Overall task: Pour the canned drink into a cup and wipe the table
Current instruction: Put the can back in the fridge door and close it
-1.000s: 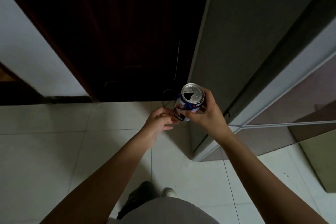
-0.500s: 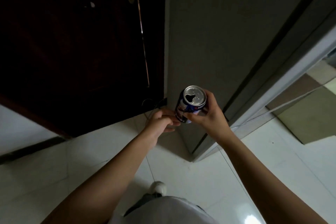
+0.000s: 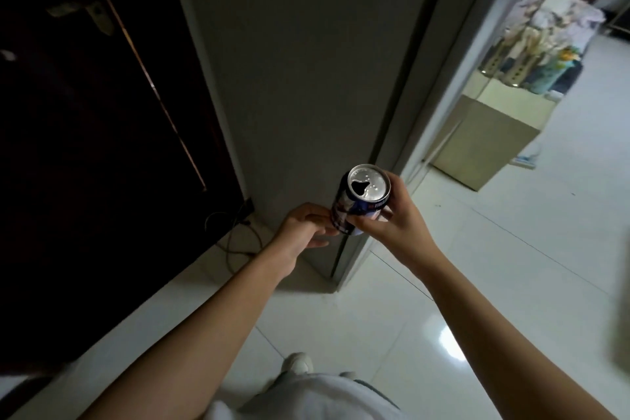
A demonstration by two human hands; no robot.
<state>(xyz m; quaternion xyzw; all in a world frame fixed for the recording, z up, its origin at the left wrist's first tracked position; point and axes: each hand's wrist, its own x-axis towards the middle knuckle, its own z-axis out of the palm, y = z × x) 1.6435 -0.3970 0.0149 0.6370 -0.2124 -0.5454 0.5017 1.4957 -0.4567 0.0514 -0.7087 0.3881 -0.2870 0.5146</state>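
A blue drink can (image 3: 362,198) with a silver top and an open mouth stands nearly upright in my right hand (image 3: 388,223), which grips it around the side. My left hand (image 3: 303,227) is just left of the can, fingers curled loosely, fingertips touching the can's lower side. I cannot tell whether anything small is pinched in it. No cup, cloth or table is in view.
A grey wall corner (image 3: 341,259) stands right behind the can. A dark wooden door (image 3: 85,147) fills the left, with a black cable (image 3: 238,235) on the floor by it. A beige cabinet (image 3: 487,143) with cluttered items stands at right on white glossy tiles.
The view has swung to the right: the door slid left and the beige cabinet and brighter room came into sight. Both hands and the can kept the same pose.
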